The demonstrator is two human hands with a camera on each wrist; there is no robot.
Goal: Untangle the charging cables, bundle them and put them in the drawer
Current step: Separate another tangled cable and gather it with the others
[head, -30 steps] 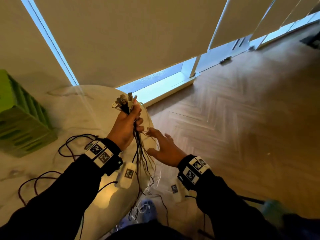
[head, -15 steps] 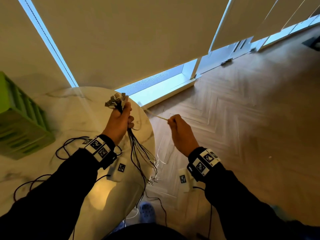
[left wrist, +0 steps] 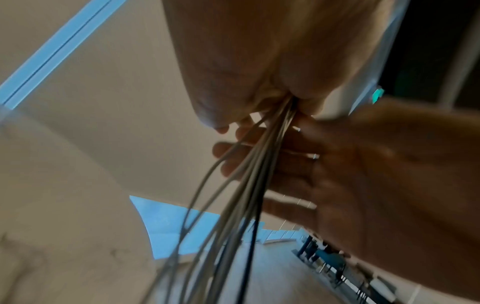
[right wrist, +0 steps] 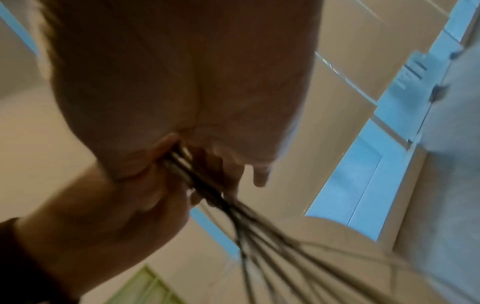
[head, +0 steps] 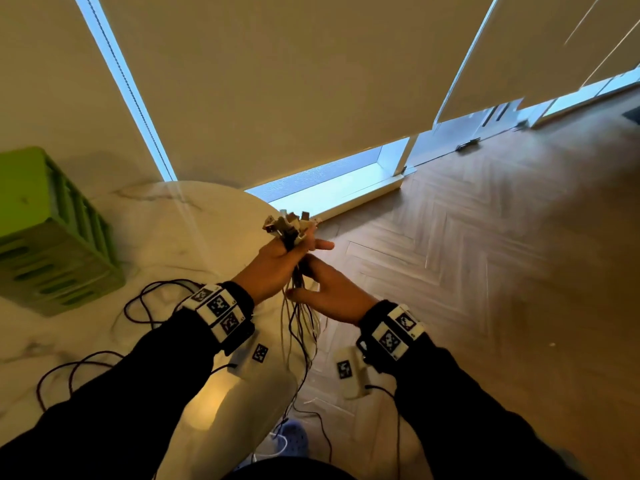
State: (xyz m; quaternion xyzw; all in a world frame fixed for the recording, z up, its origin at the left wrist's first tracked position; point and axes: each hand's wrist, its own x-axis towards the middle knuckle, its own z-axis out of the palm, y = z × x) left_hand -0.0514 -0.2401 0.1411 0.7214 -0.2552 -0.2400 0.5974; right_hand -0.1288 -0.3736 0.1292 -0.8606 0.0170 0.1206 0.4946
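My left hand (head: 273,265) is raised over the table's right edge and grips a bundle of charging cables (head: 300,327) just under their plug ends (head: 287,225), which stick up out of the fist. The thin grey and black strands (left wrist: 233,195) hang down from it towards the floor. My right hand (head: 332,292) is right below the left one, its fingers (left wrist: 233,148) fairly straight behind the strands and touching them. In the blurred right wrist view the cables (right wrist: 233,211) fan out past the fingers. No drawer is in view.
A round marble table (head: 156,230) carries a green slatted crate (head: 52,237) at the left and loose dark cables (head: 145,299) near my left sleeve. Wooden floor (head: 485,271) lies to the right, with cable ends trailing by a blue shoe (head: 292,438). Window blinds hang behind.
Half a second ago my right hand held one thin strand pulled out to the right, away from the bundle. It has now come back under the left hand with straighter fingers.
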